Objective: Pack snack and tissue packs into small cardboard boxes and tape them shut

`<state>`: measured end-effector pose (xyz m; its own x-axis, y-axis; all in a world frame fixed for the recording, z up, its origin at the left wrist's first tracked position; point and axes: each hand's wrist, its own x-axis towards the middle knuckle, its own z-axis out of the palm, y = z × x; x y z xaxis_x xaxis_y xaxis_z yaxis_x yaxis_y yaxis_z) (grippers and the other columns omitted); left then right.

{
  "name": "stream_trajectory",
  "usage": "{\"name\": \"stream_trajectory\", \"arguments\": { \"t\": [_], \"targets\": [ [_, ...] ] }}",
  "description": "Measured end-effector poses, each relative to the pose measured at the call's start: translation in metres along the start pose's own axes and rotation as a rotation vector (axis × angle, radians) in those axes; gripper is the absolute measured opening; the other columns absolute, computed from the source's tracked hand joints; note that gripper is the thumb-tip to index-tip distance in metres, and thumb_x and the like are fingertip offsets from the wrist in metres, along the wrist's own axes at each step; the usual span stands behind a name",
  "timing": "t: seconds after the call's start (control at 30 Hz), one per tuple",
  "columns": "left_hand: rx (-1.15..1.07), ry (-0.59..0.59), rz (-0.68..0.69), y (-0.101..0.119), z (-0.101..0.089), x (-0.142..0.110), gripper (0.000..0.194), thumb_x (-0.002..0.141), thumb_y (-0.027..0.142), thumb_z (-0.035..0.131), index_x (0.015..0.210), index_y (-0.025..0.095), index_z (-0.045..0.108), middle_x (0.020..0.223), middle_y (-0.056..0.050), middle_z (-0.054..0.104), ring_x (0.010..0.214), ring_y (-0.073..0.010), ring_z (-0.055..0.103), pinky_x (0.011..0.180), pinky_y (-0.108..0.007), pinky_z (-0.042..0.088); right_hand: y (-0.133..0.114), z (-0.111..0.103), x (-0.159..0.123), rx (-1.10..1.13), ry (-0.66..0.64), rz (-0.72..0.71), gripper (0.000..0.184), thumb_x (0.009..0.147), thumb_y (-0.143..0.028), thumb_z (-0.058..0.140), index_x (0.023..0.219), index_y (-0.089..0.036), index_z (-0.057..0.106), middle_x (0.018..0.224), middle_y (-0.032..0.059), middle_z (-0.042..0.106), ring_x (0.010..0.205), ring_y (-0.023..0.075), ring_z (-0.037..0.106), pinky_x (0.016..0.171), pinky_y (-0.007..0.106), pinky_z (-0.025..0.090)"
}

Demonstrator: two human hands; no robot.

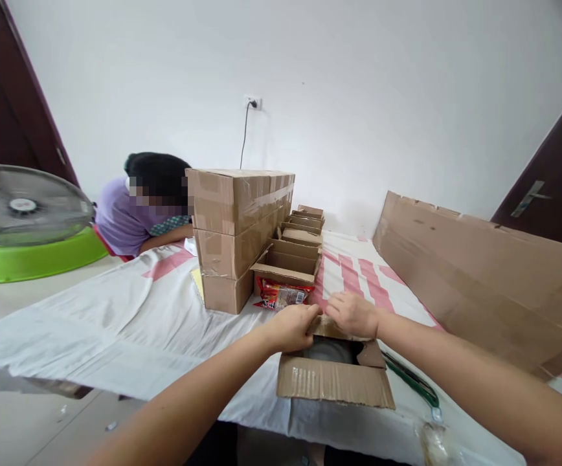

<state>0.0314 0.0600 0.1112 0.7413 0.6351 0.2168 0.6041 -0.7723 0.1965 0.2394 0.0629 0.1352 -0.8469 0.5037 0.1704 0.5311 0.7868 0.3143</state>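
A small cardboard box (334,382) sits open at the near edge of the cloth-covered table (130,317), with something dark inside it. My left hand (293,327) is closed on the box's far flap at its left corner. My right hand (353,314) lies on the same far flap from the right, fingers curled over it. The near flap hangs towards me. Just beyond my hands lies a red snack packet (281,294).
A stack of three taped cartons (235,236) stands mid-table, with a row of open small boxes (293,249) behind the packet. A big flattened cardboard sheet (485,278) leans at the right. A green tool (412,382) lies by the box. A person in purple (135,217) sits far left near a fan (23,207).
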Motion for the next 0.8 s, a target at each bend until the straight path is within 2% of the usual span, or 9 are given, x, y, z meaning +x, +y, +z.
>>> {"name": "stream_trajectory", "arguments": {
  "t": [0.17, 0.3, 0.4, 0.5, 0.57, 0.6, 0.7, 0.77, 0.8],
  "targets": [
    [-0.121, 0.028, -0.066, -0.002, -0.003, -0.001, 0.023, 0.073, 0.016, 0.057, 0.095, 0.022, 0.061, 0.095, -0.005, 0.072, 0.089, -0.0245, 0.068, 0.075, -0.030, 0.048, 0.005, -0.020, -0.012, 0.024, 0.158, 0.261, 0.017, 0.086, -0.013, 0.039, 0.083, -0.017, 0.055, 0.081, 0.0085, 0.060, 0.076, 0.0195, 0.052, 0.070, 0.031, 0.039],
    [-0.159, 0.116, -0.223, -0.013, -0.004, 0.010, 0.016, 0.084, 0.030, 0.057, 0.098, 0.023, 0.060, 0.093, -0.003, 0.072, 0.089, -0.0220, 0.068, 0.074, -0.028, 0.049, -0.006, -0.033, -0.052, 0.103, 0.212, 0.466, 0.014, 0.084, -0.016, 0.040, 0.078, -0.021, 0.051, 0.076, 0.0047, 0.059, 0.070, 0.0173, 0.052, 0.066, 0.029, 0.039],
    [-0.152, 0.217, -0.384, -0.023, 0.002, 0.022, 0.031, 0.086, 0.032, 0.058, 0.114, 0.020, 0.054, 0.104, -0.008, 0.068, 0.097, -0.0228, 0.065, 0.079, -0.030, 0.049, -0.021, -0.028, -0.098, 0.183, 0.127, 0.764, 0.012, 0.083, -0.021, 0.041, 0.074, -0.023, 0.048, 0.073, 0.0023, 0.058, 0.066, 0.0167, 0.052, 0.062, 0.029, 0.037],
    [-0.113, 0.249, -0.476, -0.028, 0.009, 0.030, 0.028, 0.083, 0.030, 0.061, 0.107, 0.015, 0.060, 0.109, -0.013, 0.063, 0.095, -0.0247, 0.064, 0.079, -0.034, 0.049, -0.037, -0.012, -0.143, 0.238, -0.134, 0.958, 0.015, 0.081, -0.021, 0.045, 0.065, -0.023, 0.047, 0.068, 0.0023, 0.059, 0.062, 0.0176, 0.052, 0.058, 0.029, 0.033],
    [-0.076, 0.240, -0.457, -0.027, 0.011, 0.032, 0.015, 0.082, 0.027, 0.061, 0.090, 0.016, 0.066, 0.107, -0.013, 0.062, 0.096, -0.0258, 0.062, 0.082, -0.037, 0.048, -0.043, -0.005, -0.164, 0.245, -0.290, 0.963, 0.020, 0.074, -0.017, 0.051, 0.056, -0.022, 0.044, 0.064, 0.0041, 0.057, 0.064, 0.0192, 0.052, 0.058, 0.030, 0.031],
    [-0.056, 0.231, -0.428, -0.024, 0.010, 0.032, 0.012, 0.082, 0.026, 0.060, 0.083, 0.017, 0.067, 0.105, -0.012, 0.062, 0.098, -0.0268, 0.060, 0.085, -0.038, 0.047, -0.045, -0.004, -0.170, 0.229, -0.312, 0.943, 0.022, 0.070, -0.013, 0.052, 0.053, -0.022, 0.042, 0.064, 0.0051, 0.057, 0.066, 0.0202, 0.052, 0.059, 0.030, 0.031],
    [-0.006, 0.194, -0.303, -0.007, 0.003, 0.026, 0.012, 0.082, 0.026, 0.059, 0.078, 0.019, 0.068, 0.099, -0.011, 0.064, 0.105, -0.0289, 0.055, 0.092, -0.043, 0.042, -0.045, -0.014, -0.165, 0.190, -0.145, 0.894, 0.018, 0.067, -0.005, 0.047, 0.060, -0.022, 0.047, 0.073, 0.0058, 0.058, 0.074, 0.0209, 0.052, 0.066, 0.031, 0.036],
    [0.016, 0.164, -0.230, 0.009, -0.003, 0.018, 0.015, 0.080, 0.034, 0.064, 0.084, 0.020, 0.068, 0.101, -0.011, 0.065, 0.107, -0.0301, 0.055, 0.095, -0.045, 0.040, -0.044, -0.025, -0.144, 0.261, -0.005, 0.859, 0.017, 0.074, -0.008, 0.044, 0.075, -0.022, 0.052, 0.081, 0.0047, 0.060, 0.076, 0.0193, 0.053, 0.069, 0.031, 0.039],
    [0.025, 0.137, -0.200, 0.017, -0.006, 0.012, 0.023, 0.077, 0.041, 0.067, 0.088, 0.021, 0.068, 0.104, -0.011, 0.065, 0.108, -0.0312, 0.054, 0.097, -0.047, 0.039, -0.044, -0.029, -0.129, 0.319, 0.031, 0.822, 0.016, 0.078, -0.011, 0.043, 0.081, -0.022, 0.054, 0.084, 0.0040, 0.062, 0.078, 0.0185, 0.055, 0.071, 0.030, 0.041]
  ]
}}
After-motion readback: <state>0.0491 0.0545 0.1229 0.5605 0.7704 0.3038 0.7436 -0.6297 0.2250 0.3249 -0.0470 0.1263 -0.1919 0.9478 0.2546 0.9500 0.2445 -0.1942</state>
